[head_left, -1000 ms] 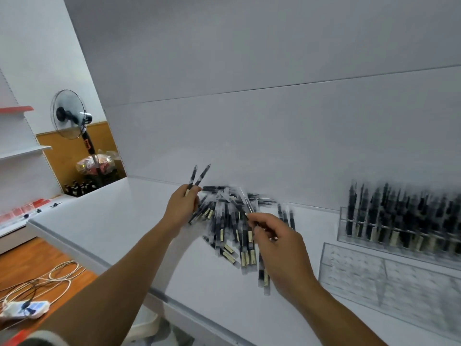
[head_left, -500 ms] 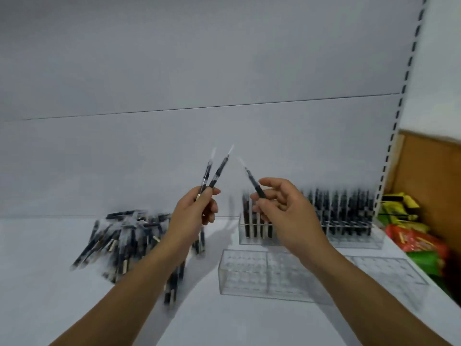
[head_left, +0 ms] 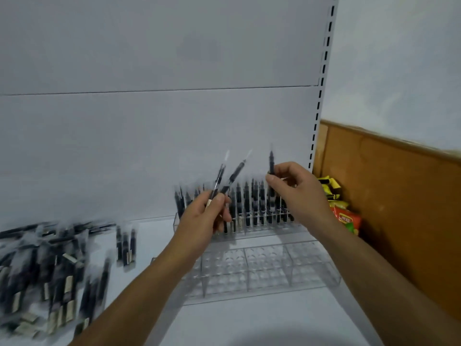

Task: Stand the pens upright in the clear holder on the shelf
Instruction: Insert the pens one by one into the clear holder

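Lying left of the left hand (head_left: 202,218): a blurred heap of loose pens (head_left: 50,270) flat on the white shelf (head_left: 224,320), with three stray pens (head_left: 126,245) between the heap and the forearm.
Left hand: grasps two pens (head_left: 233,176) near their lower ends. Their tips fan up and to the right, above the holder.
Between and below the hands: the clear holder (head_left: 249,293). Its rear section is packed with standing pens (head_left: 254,206), and the front section nearer the person shows empty sockets. Whether the two sections are one piece I cannot tell.
Right hand (head_left: 296,191): pinches a single pen (head_left: 271,162), roughly upright, over the right part of the rear row.
Step in hand: most likely seating the single pen, with the left hand's pair waiting.
Next move: lower the pen straight down into a free socket. Free ones in the rear row are hard to make out, and the front sockets are plainly open.
Room behind the hands: the back panel (head_left: 149,146) stands close behind the rear row, so the entry is from above.
Right of the right hand: the slotted upright (head_left: 321,96) ends the shelf. Snack packets (head_left: 346,221) and a wooden panel (head_left: 399,196) lie beyond it, leaving little sideways room.
Near the wrists: the shelf in front of the holder is bare.
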Tool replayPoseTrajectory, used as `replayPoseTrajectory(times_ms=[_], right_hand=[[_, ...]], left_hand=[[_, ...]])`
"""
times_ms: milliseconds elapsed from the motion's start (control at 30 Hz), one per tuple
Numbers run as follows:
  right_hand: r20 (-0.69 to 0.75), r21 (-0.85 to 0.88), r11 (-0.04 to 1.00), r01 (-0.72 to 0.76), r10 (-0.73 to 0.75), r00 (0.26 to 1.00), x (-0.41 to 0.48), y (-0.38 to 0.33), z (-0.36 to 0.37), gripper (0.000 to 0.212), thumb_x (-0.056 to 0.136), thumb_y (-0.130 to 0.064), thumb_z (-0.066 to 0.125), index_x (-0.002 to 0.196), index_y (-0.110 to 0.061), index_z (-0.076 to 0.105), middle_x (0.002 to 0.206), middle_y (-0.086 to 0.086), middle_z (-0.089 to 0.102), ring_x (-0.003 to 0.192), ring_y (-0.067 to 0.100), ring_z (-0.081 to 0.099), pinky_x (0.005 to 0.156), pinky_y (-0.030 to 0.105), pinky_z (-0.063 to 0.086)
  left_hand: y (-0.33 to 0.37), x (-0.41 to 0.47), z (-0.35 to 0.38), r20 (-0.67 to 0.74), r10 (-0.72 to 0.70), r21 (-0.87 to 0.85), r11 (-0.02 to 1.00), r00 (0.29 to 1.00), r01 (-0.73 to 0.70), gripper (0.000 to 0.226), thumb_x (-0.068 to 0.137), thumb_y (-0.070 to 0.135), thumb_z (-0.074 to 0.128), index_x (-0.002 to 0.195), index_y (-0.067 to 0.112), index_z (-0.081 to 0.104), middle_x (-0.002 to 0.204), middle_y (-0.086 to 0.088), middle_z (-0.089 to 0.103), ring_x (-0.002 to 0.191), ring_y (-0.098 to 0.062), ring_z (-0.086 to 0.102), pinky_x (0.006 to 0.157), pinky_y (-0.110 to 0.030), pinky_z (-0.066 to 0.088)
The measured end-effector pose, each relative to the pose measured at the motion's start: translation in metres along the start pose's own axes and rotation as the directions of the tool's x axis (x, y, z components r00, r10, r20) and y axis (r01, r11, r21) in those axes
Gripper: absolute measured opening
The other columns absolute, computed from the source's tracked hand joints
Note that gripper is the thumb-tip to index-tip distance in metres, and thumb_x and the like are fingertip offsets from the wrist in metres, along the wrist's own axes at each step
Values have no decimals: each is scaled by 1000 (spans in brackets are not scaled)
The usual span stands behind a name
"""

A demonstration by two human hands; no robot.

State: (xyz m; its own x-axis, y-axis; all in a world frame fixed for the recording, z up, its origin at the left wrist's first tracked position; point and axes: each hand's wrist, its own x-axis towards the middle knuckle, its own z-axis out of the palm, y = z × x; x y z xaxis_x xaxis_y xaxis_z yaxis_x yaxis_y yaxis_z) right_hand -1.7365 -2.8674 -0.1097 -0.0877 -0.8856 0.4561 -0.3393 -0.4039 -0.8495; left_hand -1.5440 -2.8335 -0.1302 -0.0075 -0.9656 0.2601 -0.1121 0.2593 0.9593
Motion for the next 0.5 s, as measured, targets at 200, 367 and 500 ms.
replayPoseTrajectory(times_ms=[200,367,500], right_hand=[[119,-122,993,2,13,993,14,11,17,6,90,-26,67,88,-22,63,82,-1,68,81,19,69,80,46,57],[231,-263,961,89,-26,973,19,16,29,11,90,-28,67,84,-25,58,80,-8,65,80,16,65,78,36,55],[335,-495,848,187,-12,942,19,16,35,15,90,-37,66,82,-29,55,74,-14,57,75,11,58,67,28,46]], left_hand=[[-5,-1,1,8,27,54,998,1000,-27,25,101,28,41,95,14,60,68,5,64,59,-12,52,61,-27,42],[-7,1,1,3,36,52,998,999,-36,25,102,30,40,97,15,60,69,4,64,59,-12,52,60,-26,42],[-8,1,1,4,40,37,999,999,-40,25,102,30,40,97,15,59,69,3,64,59,-12,51,58,-23,41]])
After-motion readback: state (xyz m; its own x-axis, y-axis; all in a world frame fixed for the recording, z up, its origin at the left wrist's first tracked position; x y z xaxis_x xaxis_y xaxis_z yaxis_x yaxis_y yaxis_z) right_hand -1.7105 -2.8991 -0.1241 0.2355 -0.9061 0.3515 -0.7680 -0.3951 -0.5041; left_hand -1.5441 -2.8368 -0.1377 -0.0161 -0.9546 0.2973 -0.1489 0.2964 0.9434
